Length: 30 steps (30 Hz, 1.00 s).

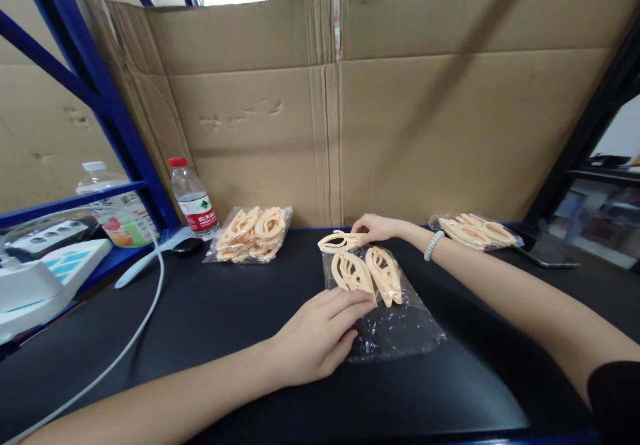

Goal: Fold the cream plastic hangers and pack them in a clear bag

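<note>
Peach plastic hair clips, leaf-shaped with cut-out loops, fill a clear bag (250, 235) at left on the black tabletop (200, 311). Left hand (315, 338) presses flat, fingers released, on a crinkly clear bag (395, 325) holding two clips (367, 275). Right hand (375, 227) pinches a third clip (337, 241) just beyond the bag's mouth.

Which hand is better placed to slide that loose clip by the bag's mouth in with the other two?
Probably the right hand: its fingers already touch the loose clip at the plastic bag's far edge. The left hand lies flat on the bag's near side.
</note>
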Each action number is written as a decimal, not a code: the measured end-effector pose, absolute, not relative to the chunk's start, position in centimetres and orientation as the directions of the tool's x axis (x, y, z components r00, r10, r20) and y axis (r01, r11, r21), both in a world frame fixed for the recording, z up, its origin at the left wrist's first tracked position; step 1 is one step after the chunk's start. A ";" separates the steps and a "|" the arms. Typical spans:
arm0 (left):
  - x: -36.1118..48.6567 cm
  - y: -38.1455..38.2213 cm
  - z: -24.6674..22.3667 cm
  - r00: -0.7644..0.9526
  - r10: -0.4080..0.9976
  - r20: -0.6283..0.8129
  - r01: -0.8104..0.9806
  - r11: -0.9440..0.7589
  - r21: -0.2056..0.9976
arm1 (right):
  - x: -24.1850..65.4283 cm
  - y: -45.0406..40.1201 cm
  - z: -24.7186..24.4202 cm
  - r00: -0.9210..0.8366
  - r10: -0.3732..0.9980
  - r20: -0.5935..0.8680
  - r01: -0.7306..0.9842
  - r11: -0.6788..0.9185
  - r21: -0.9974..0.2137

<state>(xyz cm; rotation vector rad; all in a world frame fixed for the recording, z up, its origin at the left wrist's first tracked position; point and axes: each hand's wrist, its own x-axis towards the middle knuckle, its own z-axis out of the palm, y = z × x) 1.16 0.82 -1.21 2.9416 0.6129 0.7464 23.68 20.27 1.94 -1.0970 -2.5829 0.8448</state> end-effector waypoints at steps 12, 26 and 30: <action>1.3 0.8 -1.3 0.797 0.377 0.472 0.378 -0.921 0.097 | 25.9 18.2 2.5 -0.393 0.904 -0.168 0.242 -0.075 -0.967; 1.2 0.7 -1.2 0.796 0.357 0.489 0.357 -0.929 0.099 | 27.8 9.1 4.8 -0.252 0.965 0.077 -0.172 0.033 -0.985; 1.2 0.7 -1.2 0.796 0.382 0.470 0.374 -0.920 0.114 | 28.1 6.3 4.5 -0.276 0.949 0.150 -0.189 0.099 -0.977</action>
